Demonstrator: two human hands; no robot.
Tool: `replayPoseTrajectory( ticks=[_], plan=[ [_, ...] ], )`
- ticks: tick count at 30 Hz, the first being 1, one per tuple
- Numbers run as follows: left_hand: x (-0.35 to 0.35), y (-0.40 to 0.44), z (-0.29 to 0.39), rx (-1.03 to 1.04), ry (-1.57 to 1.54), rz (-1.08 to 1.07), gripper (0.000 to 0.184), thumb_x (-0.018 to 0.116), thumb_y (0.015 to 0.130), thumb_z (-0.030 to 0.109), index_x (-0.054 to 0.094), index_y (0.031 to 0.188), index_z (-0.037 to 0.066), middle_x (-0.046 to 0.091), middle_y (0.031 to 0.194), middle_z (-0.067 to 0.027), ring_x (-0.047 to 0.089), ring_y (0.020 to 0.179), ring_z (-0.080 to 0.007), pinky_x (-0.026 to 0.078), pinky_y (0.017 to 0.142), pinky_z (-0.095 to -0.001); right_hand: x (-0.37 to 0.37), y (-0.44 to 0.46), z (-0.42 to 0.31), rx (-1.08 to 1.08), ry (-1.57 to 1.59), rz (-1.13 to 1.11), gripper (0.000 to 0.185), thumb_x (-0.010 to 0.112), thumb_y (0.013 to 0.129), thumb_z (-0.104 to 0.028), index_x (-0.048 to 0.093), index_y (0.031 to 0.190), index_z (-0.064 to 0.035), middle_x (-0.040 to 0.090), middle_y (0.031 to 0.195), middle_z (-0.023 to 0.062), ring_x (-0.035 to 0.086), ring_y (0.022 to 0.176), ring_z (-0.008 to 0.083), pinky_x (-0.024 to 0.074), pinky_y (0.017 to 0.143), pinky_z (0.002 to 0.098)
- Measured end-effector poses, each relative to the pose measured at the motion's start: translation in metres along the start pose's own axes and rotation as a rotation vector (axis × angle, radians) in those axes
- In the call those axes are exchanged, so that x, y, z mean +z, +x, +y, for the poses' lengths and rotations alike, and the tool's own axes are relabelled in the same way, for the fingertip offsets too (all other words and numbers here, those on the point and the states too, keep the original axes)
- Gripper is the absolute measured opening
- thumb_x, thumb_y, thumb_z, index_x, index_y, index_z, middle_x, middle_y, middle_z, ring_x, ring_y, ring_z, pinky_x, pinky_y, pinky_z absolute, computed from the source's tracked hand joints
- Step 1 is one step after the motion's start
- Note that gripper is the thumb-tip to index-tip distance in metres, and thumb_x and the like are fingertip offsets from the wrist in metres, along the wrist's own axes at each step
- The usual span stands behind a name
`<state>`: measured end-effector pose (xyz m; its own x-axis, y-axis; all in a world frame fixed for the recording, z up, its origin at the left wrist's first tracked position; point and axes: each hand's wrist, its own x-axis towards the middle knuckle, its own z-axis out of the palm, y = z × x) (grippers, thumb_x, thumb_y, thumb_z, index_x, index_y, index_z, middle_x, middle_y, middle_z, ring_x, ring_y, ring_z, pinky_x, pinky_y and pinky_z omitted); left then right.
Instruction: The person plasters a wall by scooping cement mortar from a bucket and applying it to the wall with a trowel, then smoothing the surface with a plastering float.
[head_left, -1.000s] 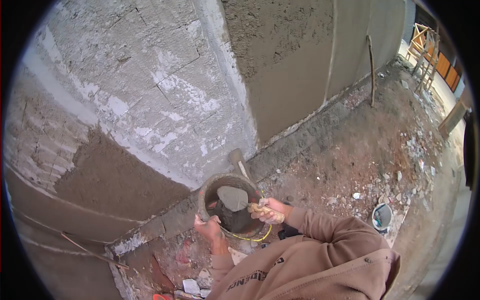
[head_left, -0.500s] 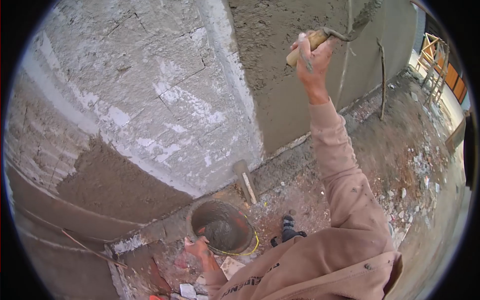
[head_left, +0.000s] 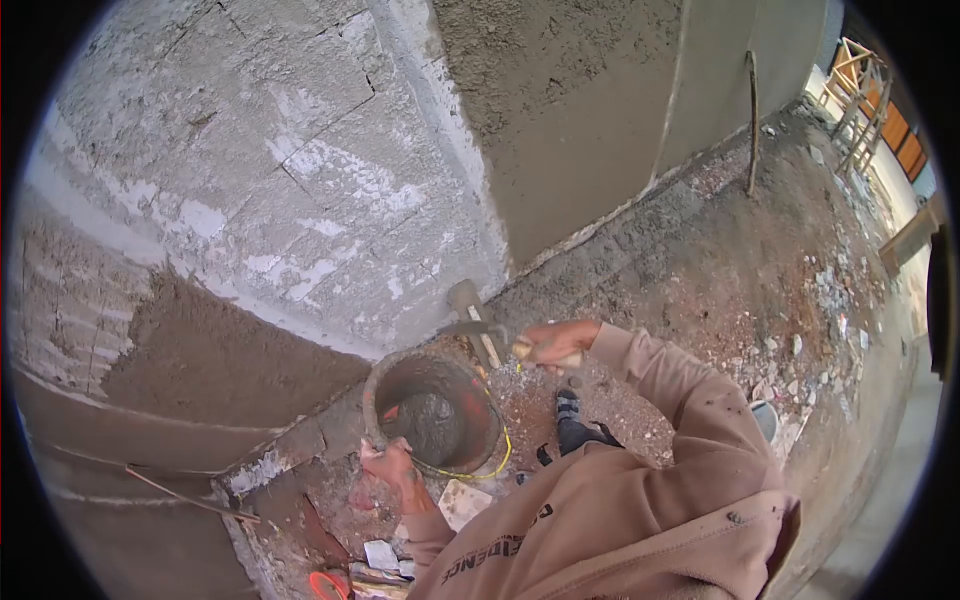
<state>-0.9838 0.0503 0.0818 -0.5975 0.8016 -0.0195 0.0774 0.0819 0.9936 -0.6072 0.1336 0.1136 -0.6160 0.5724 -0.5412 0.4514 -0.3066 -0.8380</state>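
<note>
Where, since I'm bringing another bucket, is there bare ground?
Widest: the slightly littered dirt between the plastered wall, the stick, the rubble and the right sleeve. Crowded: around the bucket, with the left hand at its edge, a flat tool, the right hand holding a trowel, and a foot nearby.

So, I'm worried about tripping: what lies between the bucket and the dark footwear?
In the head view, gritty ground, with a thin yellow loop beside the bucket.
</note>
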Motion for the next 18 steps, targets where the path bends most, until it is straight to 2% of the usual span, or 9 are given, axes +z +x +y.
replayPoseTrajectory(
  ticks=[1,2,3,6,8,9,11,14,18],
  plan=[
    [0.001,-0.007,0.001,-0.009,-0.084,-0.035,0.031,0.055,0.062,-0.014,0.059,0.090,-0.002,0.059,0.080,-0.0049,0.056,0.062,-0.0124,0.044,0.049,-0.0271,0.038,0.014,0.013,0.040,0.123,-0.048,0.020,0.055,0.096,-0.022,0.050,0.103,-0.0038,0.056,0.077,0.0050,0.055,0.055,0.0140,0.0470,0.045,0.0318],
    [-0.002,-0.008,-0.009,0.130,-0.013,-0.070,0.032,0.054,0.063,-0.015,0.058,0.093,-0.004,0.058,0.078,-0.0051,0.054,0.059,-0.0110,0.042,0.046,-0.0263,0.075,0.031,0.026,0.081,0.241,-0.096,0.018,0.053,0.097,-0.022,0.050,0.101,-0.0051,0.055,0.076,0.0039,0.054,0.055,0.0130,0.0461,0.044,0.0310],
    [-0.002,-0.008,-0.029,0.266,0.052,-0.103,0.033,0.053,0.065,-0.016,0.058,0.096,-0.005,0.057,0.076,-0.0053,0.052,0.055,-0.0095,0.039,0.043,-0.0255,0.110,0.068,0.055,0.141,0.458,-0.140,0.016,0.056,0.096,-0.022,0.051,0.098,-0.0070,0.053,0.073,0.0023,0.052,0.053,0.0111,0.0449,0.044,0.0283],
    [-0.001,-0.050,-0.001,0.307,0.014,-0.191,0.040,0.050,0.065,-0.019,0.059,0.103,-0.008,0.057,0.077,-0.0045,0.051,0.055,-0.0078,0.036,0.041,-0.0245,0.191,0.134,0.101,0.260,1.275,-0.388,0.012,0.055,0.096,-0.021,0.052,0.094,-0.0102,0.049,0.071,0.0010,0.047,0.051,0.0087,0.0431,0.043,0.0259],
    [-0.003,-0.046,0.015,0.298,-0.045,-0.207,0.045,0.048,0.064,-0.020,0.061,0.106,-0.008,0.058,0.081,-0.0034,0.053,0.059,-0.0078,0.038,0.042,-0.0242,0.198,0.122,0.104,0.217,1.676,-0.640,0.014,0.052,0.096,-0.020,0.052,0.098,-0.0058,0.048,0.075,0.0026,0.046,0.051,0.0090,0.0429,0.042,0.0229],
    [-0.009,-0.039,0.012,0.315,-0.044,-0.198,0.047,0.047,0.064,-0.020,0.062,0.107,-0.008,0.059,0.083,-0.0030,0.054,0.061,-0.0079,0.039,0.043,-0.0241,0.198,0.098,0.097,0.064,1.776,-0.779,0.016,0.049,0.096,-0.018,0.049,0.094,-0.0019,0.047,0.075,0.0036,0.046,0.050,0.0092,0.0428,0.040,0.0209],
    [-0.018,-0.034,0.014,0.170,-0.079,-0.160,0.045,0.045,0.064,-0.020,0.063,0.104,-0.007,0.060,0.083,-0.0031,0.053,0.059,-0.0085,0.039,0.042,-0.0241,0.198,0.063,0.078,-0.153,1.781,-0.868,0.018,0.048,0.094,-0.017,0.049,0.101,-0.0003,0.047,0.077,0.0054,0.046,0.049,0.0091,0.0434,0.038,0.0218],
    [-0.023,-0.023,0.015,0.088,-0.177,-0.149,0.029,0.047,0.066,-0.021,0.052,0.085,-0.001,0.053,0.078,-0.0039,0.049,0.055,-0.0088,0.038,0.041,-0.0260,0.174,0.038,0.032,-0.361,1.751,-0.778,0.028,0.049,0.093,-0.018,0.046,0.113,0.0003,0.046,0.079,0.0060,0.047,0.048,0.0104,0.0436,0.037,0.0248],
    [-0.026,-0.017,0.013,-0.032,-0.248,-0.060,0.029,0.044,0.068,-0.024,0.045,0.084,0.001,0.051,0.078,-0.0056,0.047,0.050,-0.0097,0.038,0.039,-0.0263,0.107,-0.001,-0.060,-0.823,1.491,-0.537,0.027,0.050,0.091,-0.018,0.047,0.110,-0.0003,0.047,0.080,0.0065,0.047,0.048,0.0096,0.0444,0.037,0.0251]
  ],
)
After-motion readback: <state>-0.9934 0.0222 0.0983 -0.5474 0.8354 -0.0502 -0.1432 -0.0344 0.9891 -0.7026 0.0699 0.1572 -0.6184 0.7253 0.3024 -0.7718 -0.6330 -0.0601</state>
